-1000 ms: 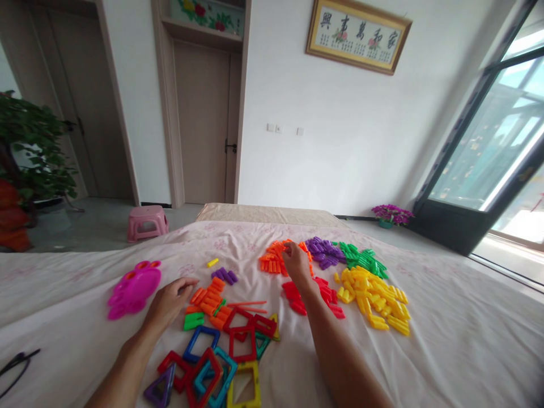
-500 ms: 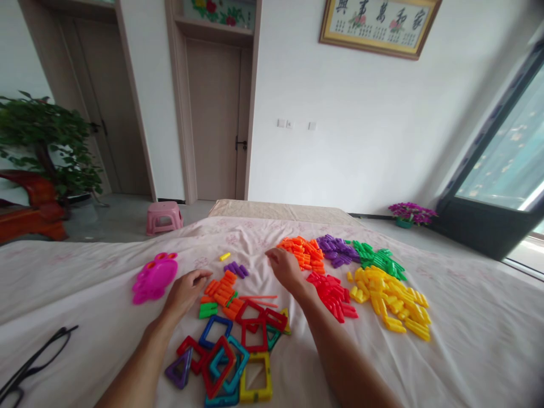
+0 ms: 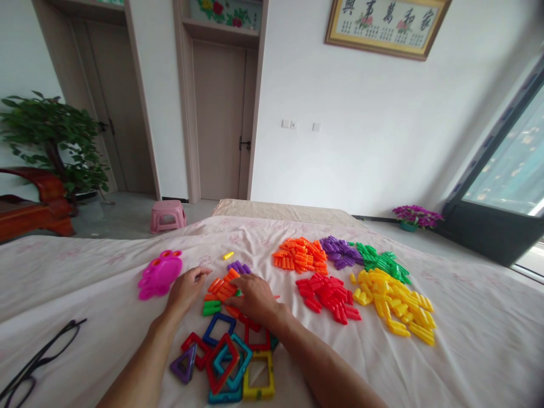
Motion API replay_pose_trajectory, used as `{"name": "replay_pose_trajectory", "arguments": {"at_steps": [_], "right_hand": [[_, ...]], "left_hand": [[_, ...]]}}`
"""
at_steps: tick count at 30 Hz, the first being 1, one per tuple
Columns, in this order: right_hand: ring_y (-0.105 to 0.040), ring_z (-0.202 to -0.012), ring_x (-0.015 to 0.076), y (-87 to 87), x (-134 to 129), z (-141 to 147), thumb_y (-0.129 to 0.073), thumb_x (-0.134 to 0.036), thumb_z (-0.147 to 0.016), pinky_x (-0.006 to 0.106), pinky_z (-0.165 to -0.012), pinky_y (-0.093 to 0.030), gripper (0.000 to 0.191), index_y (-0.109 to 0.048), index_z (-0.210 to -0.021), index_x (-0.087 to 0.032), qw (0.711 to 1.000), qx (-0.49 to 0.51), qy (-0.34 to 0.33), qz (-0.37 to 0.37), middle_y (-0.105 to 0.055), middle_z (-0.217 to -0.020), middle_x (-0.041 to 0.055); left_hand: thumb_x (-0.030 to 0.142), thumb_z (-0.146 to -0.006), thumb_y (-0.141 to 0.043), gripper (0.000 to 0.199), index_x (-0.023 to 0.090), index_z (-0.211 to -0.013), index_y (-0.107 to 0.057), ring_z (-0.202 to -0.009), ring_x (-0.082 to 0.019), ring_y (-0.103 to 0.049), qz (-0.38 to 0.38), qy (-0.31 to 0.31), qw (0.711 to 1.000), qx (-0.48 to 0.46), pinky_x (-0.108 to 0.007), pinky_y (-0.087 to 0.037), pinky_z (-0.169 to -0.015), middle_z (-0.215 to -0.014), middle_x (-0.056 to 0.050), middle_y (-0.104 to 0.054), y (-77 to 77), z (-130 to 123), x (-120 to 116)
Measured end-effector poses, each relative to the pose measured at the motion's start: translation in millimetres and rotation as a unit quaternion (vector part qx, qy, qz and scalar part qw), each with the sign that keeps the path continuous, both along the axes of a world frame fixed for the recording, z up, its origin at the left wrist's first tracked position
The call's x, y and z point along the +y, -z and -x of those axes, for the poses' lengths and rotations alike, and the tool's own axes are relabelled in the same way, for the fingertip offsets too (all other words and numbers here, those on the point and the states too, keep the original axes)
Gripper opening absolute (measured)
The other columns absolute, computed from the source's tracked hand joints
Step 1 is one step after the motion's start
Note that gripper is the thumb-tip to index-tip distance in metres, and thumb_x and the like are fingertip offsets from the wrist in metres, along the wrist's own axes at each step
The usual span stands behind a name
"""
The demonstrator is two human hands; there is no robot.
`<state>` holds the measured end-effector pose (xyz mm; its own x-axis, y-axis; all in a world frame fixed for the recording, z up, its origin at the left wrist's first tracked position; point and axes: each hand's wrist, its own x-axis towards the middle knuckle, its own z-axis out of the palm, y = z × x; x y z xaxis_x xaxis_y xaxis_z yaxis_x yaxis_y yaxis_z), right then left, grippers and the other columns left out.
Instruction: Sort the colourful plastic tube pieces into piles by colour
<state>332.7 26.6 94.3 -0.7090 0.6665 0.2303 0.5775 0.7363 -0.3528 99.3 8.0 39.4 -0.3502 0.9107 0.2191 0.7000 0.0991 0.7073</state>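
My left hand (image 3: 187, 289) hovers between the pink paw-shaped tray (image 3: 160, 275) and the small mixed pile, its fingers curled together; what they hold, if anything, is too small to tell. My right hand (image 3: 255, 297) reaches over the right side of that pile, at the orange pieces (image 3: 221, 287), its fingertips partly hidden. Purple pieces (image 3: 239, 267) lie just behind, a yellow piece (image 3: 228, 255) farther back, and green pieces (image 3: 211, 307) in front. Larger heaps of orange (image 3: 300, 255), red (image 3: 329, 296), purple (image 3: 341, 251), green (image 3: 382, 262) and yellow (image 3: 393, 300) pieces lie to the right.
Magnetic frame tiles, among them a yellow square (image 3: 259, 375) and a purple triangle (image 3: 184, 364), lie between my forearms. Black glasses (image 3: 38, 362) rest at the left on the pale cloth (image 3: 467, 340). A pink stool (image 3: 168, 216) stands beyond.
My right hand has moved left and nearer, from beside the large orange heap to the small mixed pile. My left hand has hardly moved. The view has shifted slightly.
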Motion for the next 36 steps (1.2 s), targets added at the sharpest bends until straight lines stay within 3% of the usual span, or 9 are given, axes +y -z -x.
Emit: {"name": "replay_pose_trajectory", "arguments": {"at_steps": [8,17,22,28,36], "right_hand": [[-0.059,-0.098,0.0206,17.0,-0.2,4.5,-0.076,-0.021,-0.072,0.031,-0.085,-0.047,0.041,-0.065,-0.111,-0.021,0.99,0.14,-0.011,0.017,-0.063,-0.107,0.0063],[-0.058,-0.082,0.0142,13.6,-4.4,4.1,-0.066,-0.006,-0.065,0.024,-0.072,-0.048,0.041,-0.066,-0.104,-0.021,0.982,0.172,-0.015,0.071,-0.061,-0.098,0.0021],[-0.058,-0.072,0.011,10.4,5.1,-0.6,-0.062,-0.007,-0.067,0.021,-0.065,-0.046,0.035,-0.067,-0.099,-0.019,0.975,0.188,-0.004,0.115,-0.064,-0.092,0.0005],[-0.061,-0.079,0.0145,-7.5,52.0,-36.8,-0.059,-0.008,-0.069,0.025,-0.073,-0.048,0.033,-0.07,-0.099,-0.018,0.963,0.223,0.14,0.057,-0.069,-0.092,0.003],[-0.065,-0.092,0.0196,0.0,122.9,-122.0,-0.052,-0.014,-0.071,0.032,-0.084,-0.051,0.04,-0.068,-0.107,-0.015,0.882,0.33,0.335,-0.037,-0.07,-0.104,0.0088]], "left_hand": [[0.034,-0.084,-0.044,0.037,0.022,-0.105,-0.071,-0.106,-0.018,-0.065,0.005,0.003,1.0,0.01,-0.023,-0.046,-0.089,-0.111,-0.001,-0.074,-0.9,-0.4,0.0],[0.036,-0.083,-0.045,0.037,0.024,-0.105,-0.071,-0.106,-0.018,-0.065,0.014,0.002,1.0,0.015,-0.022,-0.046,-0.089,-0.111,0.0,-0.074,5.5,4.7,2.5],[0.037,-0.083,-0.045,0.037,0.024,-0.106,-0.071,-0.104,-0.018,-0.066,0.018,0.006,1.0,0.012,-0.023,-0.047,-0.088,-0.111,-0.001,-0.074,8.8,7.3,4.8],[0.037,-0.083,-0.045,0.037,0.024,-0.107,-0.071,-0.102,-0.018,-0.066,0.016,0.012,1.0,0.01,-0.023,-0.048,-0.085,-0.11,0.0,-0.074,11.5,8.7,5.1],[0.037,-0.083,-0.046,0.037,0.024,-0.107,-0.071,-0.105,-0.019,-0.066,0.01,0.01,1.0,0.01,-0.023,-0.047,-0.088,-0.111,-0.001,-0.074,15.8,10.8,7.6]]}}
